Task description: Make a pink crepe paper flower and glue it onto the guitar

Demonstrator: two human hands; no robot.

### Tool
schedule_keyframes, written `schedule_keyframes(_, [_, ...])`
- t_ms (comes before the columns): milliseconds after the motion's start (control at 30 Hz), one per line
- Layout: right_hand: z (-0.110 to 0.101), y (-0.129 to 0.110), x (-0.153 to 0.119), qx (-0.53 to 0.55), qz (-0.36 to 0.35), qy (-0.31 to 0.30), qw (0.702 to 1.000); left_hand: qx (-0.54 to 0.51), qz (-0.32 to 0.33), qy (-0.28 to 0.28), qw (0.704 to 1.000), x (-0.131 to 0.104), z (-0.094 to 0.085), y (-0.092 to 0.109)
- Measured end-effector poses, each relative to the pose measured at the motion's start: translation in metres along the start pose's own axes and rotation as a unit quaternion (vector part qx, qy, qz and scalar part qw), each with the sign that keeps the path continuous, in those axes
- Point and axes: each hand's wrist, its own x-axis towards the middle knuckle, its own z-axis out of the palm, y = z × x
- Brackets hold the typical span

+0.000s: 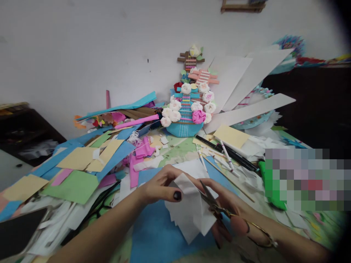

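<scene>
My left hand [164, 186] pinches a folded white paper [186, 208] at its top, the thumb with a dark nail lying across its left side. On the right, my right hand [230, 204] holds a pair of scissors [212, 202], with fingers around the handles. The blades point up and left, slightly parted, against the paper's right edge. Below the paper lies a blue sheet [153, 233], with a white sheet [192, 166] just behind my hands.
Behind stands a blue paper guitar [185, 128] with paper flowers. Coloured sheets [76, 186] and a phone [22, 233] lie left. Black pens [238, 157], a thin stick [233, 180] and a green object [267, 182] lie right.
</scene>
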Motion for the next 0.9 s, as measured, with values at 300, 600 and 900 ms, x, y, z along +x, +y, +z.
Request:
schedule_keyframes(300, [0.005,-0.003,-0.001,0.082,-0.049,0.025,0.995,0.104,-0.059,0.048,0.992,0.005,0.010,-0.001])
schedule_keyframes(600, [0.007,-0.009,-0.003,0.047,-0.015,0.066,0.997,0.106,-0.087,0.093,0.986,0.007,0.016,-0.001])
schedule_keyframes(900, [0.005,-0.005,-0.004,0.052,0.005,0.093,0.994,0.112,-0.095,0.099,0.984,0.008,0.015,0.002])
